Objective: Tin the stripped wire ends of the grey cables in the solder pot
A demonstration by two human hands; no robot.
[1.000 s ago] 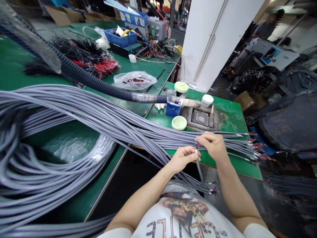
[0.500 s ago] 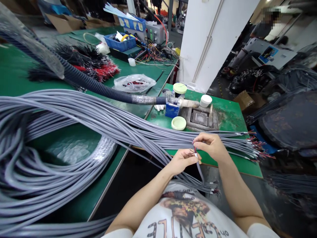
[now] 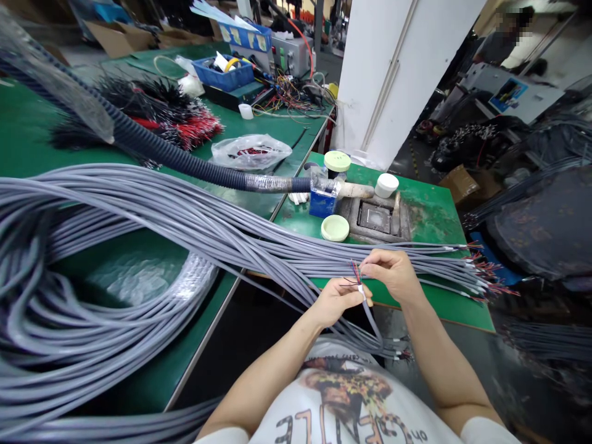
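My left hand point(image 3: 340, 301) is closed around the end of a grey cable point(image 3: 369, 316), just by its white band. From that end several thin coloured wires point(image 3: 356, 271) fan out, red and dark ones among them. Thumb and forefinger of my right hand point(image 3: 388, 271) pinch together at the right side of these wires, on what looks like one thin wire. Behind both hands a thick bundle of grey cables point(image 3: 272, 246) runs across the bench. Its stripped ends point(image 3: 485, 274) spread out at the right.
A ribbed hose point(image 3: 185, 159) crosses above the bench to a pale nozzle by a blue box point(image 3: 322, 205). Behind my hands sit a square metal pot point(image 3: 375, 217), a pale green lid point(image 3: 335, 228) and a white jar point(image 3: 386, 184). Large cable coils point(image 3: 106, 357) fill the left.
The wires at the cable end now stand more spread and upright. My right fingers have moved slightly down, along the right side of the wires. My left hand keeps its hold.
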